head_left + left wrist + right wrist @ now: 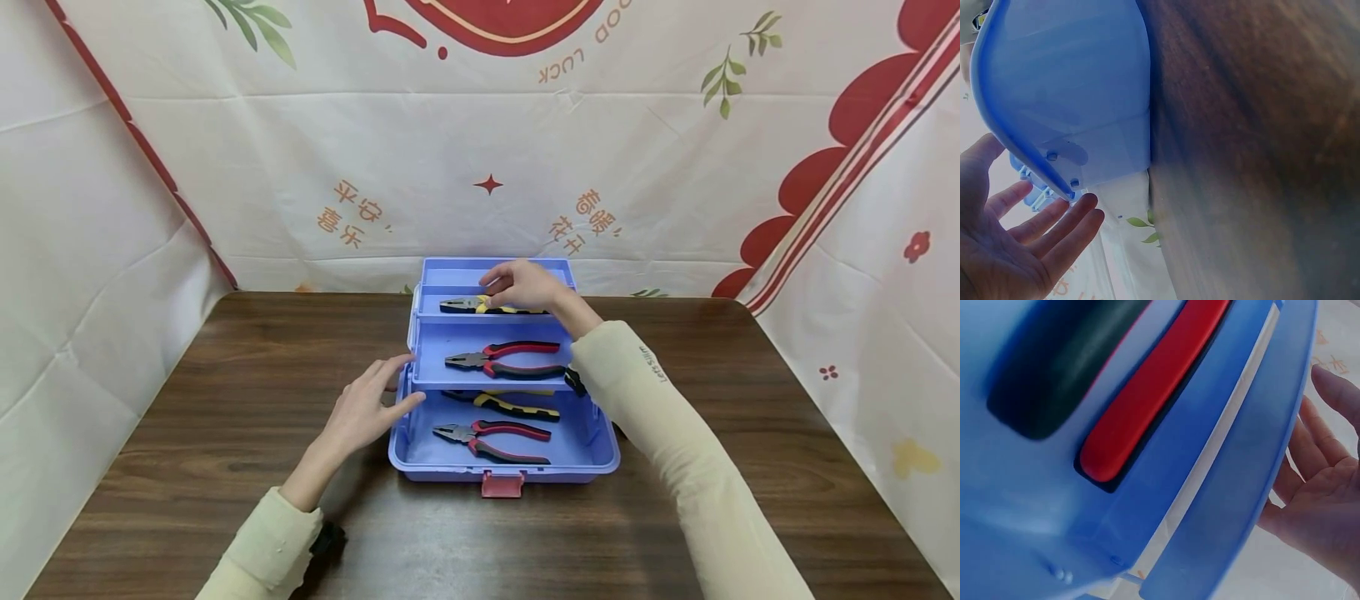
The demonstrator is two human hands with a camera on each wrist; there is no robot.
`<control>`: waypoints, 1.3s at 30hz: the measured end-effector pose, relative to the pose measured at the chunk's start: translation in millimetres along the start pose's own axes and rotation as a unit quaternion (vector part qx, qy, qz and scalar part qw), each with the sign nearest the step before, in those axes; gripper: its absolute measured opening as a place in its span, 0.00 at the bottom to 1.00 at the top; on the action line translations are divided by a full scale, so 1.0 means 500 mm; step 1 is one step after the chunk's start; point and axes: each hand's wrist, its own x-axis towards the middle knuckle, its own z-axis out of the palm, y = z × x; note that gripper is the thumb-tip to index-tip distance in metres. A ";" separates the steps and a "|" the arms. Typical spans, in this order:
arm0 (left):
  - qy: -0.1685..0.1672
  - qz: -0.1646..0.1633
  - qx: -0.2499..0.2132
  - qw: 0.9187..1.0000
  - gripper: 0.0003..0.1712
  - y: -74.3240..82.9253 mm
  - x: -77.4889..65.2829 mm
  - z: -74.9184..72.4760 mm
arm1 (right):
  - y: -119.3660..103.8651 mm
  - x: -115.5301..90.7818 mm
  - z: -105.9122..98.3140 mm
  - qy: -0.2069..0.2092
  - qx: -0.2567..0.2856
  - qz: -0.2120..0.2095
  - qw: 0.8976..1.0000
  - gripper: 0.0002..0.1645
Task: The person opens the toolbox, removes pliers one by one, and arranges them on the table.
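Note:
A blue toolbox stands open on the table, its two trays stepped up behind the base. My left hand is at its left side, fingers extended, thumb close to the rim in the left wrist view. Over the upper tray is my right hand, fingers loosely bent above yellow-and-black pliers and partly covering them. In the right wrist view its palm faces the tray wall with nothing held. Red-and-black pliers lie in the lower tray.
In the base lie yellow-and-black pliers, partly under the lower tray, and red-and-black pliers. A red latch hangs at the box's front. Behind the dark wooden table hangs a white printed cloth.

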 end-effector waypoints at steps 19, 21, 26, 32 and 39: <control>-0.006 -0.011 0.001 1.000 0.33 0.006 -0.002 0.000 | -0.032 0.010 0.011 -0.060 -0.078 0.015 0.995 0.16; -0.006 -0.012 -0.002 1.000 0.33 0.007 -0.003 0.000 | -0.035 0.009 0.011 -0.063 -0.079 0.012 0.995 0.17; -0.003 -0.011 -0.005 1.000 0.32 0.009 -0.005 0.001 | -0.031 0.007 0.009 -0.066 -0.075 0.001 0.995 0.21; 0.002 -0.005 -0.006 1.000 0.32 0.007 -0.005 0.002 | -0.026 0.007 0.007 -0.071 -0.064 0.015 0.995 0.24; 0.001 -0.006 -0.007 1.000 0.32 0.007 -0.005 0.000 | -0.034 0.007 0.005 -0.075 -0.078 -0.006 0.994 0.19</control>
